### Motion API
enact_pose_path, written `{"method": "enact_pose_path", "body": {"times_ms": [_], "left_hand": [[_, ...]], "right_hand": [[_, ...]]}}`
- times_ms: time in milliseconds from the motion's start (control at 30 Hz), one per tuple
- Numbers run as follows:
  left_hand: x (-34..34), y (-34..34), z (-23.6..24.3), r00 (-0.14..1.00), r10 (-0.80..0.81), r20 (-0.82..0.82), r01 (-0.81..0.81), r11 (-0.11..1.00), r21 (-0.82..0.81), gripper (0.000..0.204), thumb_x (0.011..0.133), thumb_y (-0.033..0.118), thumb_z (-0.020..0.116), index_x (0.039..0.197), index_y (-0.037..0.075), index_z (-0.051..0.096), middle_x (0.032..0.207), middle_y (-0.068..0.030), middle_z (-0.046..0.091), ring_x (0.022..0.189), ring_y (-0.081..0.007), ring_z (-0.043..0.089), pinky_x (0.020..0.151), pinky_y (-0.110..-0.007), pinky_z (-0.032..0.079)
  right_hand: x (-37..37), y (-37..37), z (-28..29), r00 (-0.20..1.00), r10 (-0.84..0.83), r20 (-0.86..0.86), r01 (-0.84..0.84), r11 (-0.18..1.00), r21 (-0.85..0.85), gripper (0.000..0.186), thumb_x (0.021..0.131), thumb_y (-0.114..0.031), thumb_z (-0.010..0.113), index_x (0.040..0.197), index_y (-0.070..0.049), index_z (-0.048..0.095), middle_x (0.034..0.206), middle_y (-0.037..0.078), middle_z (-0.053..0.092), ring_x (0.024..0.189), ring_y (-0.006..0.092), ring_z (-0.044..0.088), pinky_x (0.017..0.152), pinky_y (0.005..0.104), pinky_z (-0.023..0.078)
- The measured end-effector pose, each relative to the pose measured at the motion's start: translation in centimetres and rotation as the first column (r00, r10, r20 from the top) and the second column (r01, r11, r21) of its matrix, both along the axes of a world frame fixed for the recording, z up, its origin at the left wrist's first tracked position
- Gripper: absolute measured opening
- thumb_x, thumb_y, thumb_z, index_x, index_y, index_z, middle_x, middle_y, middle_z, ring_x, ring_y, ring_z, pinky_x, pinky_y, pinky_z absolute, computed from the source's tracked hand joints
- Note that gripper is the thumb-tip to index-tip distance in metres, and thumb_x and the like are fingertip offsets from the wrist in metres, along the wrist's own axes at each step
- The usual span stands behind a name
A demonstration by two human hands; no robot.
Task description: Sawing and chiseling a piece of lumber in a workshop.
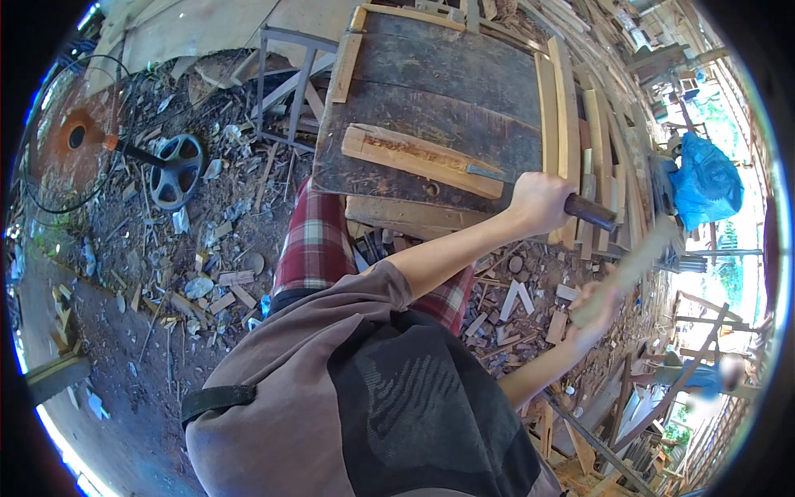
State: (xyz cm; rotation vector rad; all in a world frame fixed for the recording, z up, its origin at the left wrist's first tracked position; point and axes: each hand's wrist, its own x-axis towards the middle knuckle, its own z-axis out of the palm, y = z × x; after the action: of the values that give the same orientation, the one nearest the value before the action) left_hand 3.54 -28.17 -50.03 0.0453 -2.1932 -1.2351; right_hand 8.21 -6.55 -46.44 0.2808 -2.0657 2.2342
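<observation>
My left hand (542,204) is closed round a chisel, whose dark brown handle (592,212) sticks out on the right. Its flat metal blade (484,171) reaches left onto a length of wood (385,151). That timber lies on a dark, worn wooden bench (447,66) and has a rough cut along its top. In my right hand (598,313) is a pale wooden club or stick (625,273), smeared by motion. It is held apart from the chisel, off the bench's right side. The fingers of the right hand are partly blurred.
Wooden strips (567,116) run along the bench's right edge, with stacked boards beyond. A metal frame (286,83) stands at its left. Wood offcuts (240,286) litter the dirt floor. A black wheel (176,172) is at far left, a blue plastic bag (705,178) at right.
</observation>
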Motion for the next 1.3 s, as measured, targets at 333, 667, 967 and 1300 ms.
{"method": "enact_pose_path", "body": {"times_ms": [333, 667, 967, 1300], "left_hand": [[-0.7, 0.2, -0.7, 0.998, 0.041, -0.037, -0.043, 0.998, -0.042, 0.013, 0.066, 0.022, 0.07, 0.063, 0.012, 0.063, 0.06, -0.0107, 0.062, 0.059, -0.031, 0.065, 0.055, -0.042, 0.051], [-0.8, 0.4, -2.2, 1.0, 0.017, 0.012, -0.015, 0.993, -0.12, 0.012, 0.065, 0.021, 0.069, 0.066, 0.012, 0.061, 0.06, -0.0094, 0.061, 0.061, -0.0305, 0.065, 0.055, -0.042, 0.05], [-1.2, 1.0, -1.8, 0.997, 0.075, -0.02, -0.076, 0.994, -0.079, 0.011, 0.065, 0.021, 0.068, 0.067, 0.012, 0.062, 0.059, -0.0097, 0.06, 0.059, -0.032, 0.063, 0.054, -0.043, 0.049], [-0.9, 1.6, -1.2, 0.998, 0.055, -0.018, -0.055, 0.998, -0.009, 0.009, 0.066, 0.019, 0.067, 0.068, 0.012, 0.062, 0.059, -0.0097, 0.061, 0.058, -0.0322, 0.064, 0.055, -0.043, 0.05]], "right_hand": [[1.0, -1.7, 0.1, 0.999, -0.021, 0.039, 0.018, 0.997, 0.076, 0.057, 0.092, -0.039, 0.055, 0.135, -0.003, 0.044, 0.066, 0.002, 0.049, 0.051, 0.0082, 0.047, 0.043, 0.021, 0.036], [0.6, -0.7, -0.6, 0.996, -0.072, 0.051, 0.055, 0.959, 0.278, 0.057, 0.089, -0.043, 0.058, 0.13, -0.005, 0.046, 0.067, 0.002, 0.05, 0.05, 0.0104, 0.046, 0.043, 0.0236, 0.038], [0.6, -2.4, -1.5, 0.989, 0.033, 0.147, -0.064, 0.976, 0.209, 0.065, 0.087, -0.047, 0.058, 0.135, -0.005, 0.043, 0.066, 0.002, 0.048, 0.053, 0.0093, 0.047, 0.042, 0.0232, 0.036], [1.3, -6.0, -1.8, 0.991, -0.08, 0.108, 0.073, 0.995, 0.07, 0.058, 0.086, -0.033, 0.064, 0.131, -0.001, 0.045, 0.067, 0.005, 0.05, 0.051, 0.0114, 0.047, 0.043, 0.0257, 0.04]]}}
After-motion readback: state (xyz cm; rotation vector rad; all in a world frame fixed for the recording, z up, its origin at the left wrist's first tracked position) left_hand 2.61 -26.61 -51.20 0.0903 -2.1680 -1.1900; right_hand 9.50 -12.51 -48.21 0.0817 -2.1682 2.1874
